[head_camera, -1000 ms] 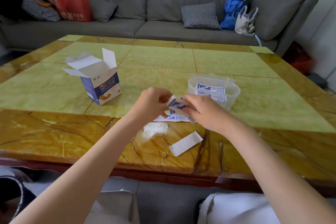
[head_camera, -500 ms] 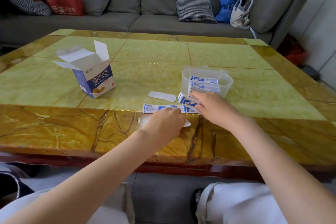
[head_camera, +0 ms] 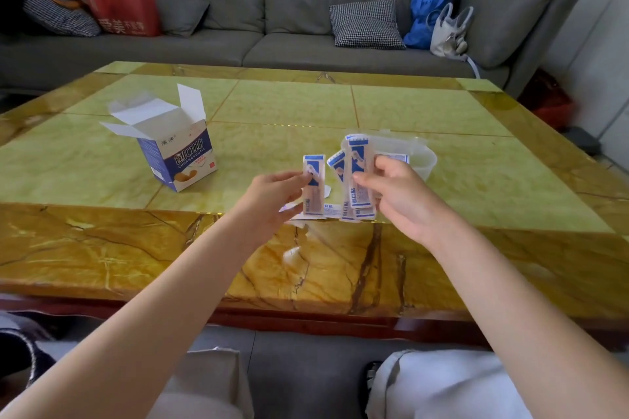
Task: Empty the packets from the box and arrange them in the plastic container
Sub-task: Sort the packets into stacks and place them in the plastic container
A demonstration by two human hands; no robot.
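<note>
The blue and white box (head_camera: 180, 160) stands on the table with its top flaps open, left of my hands. My left hand (head_camera: 272, 197) pinches one blue and white packet (head_camera: 313, 187) upright. To its right, my right hand (head_camera: 401, 201) grips a small bunch of packets (head_camera: 359, 177) upright above the table. Right behind that hand sits the clear plastic container (head_camera: 422, 163), its inside mostly hidden by the packets and fingers. More loose packets (head_camera: 332, 211) lie flat on the table under my hands.
The green and amber marble table (head_camera: 102, 248) ends close in front of me. A grey sofa (head_camera: 238, 10) with cushions, a red bag (head_camera: 126, 7) and a blue bag (head_camera: 425, 17) runs behind it. My knees show below the table edge.
Both hands have risen from the table. The left one now holds up a single packet and the right one several, where before they were down among the flat packets.
</note>
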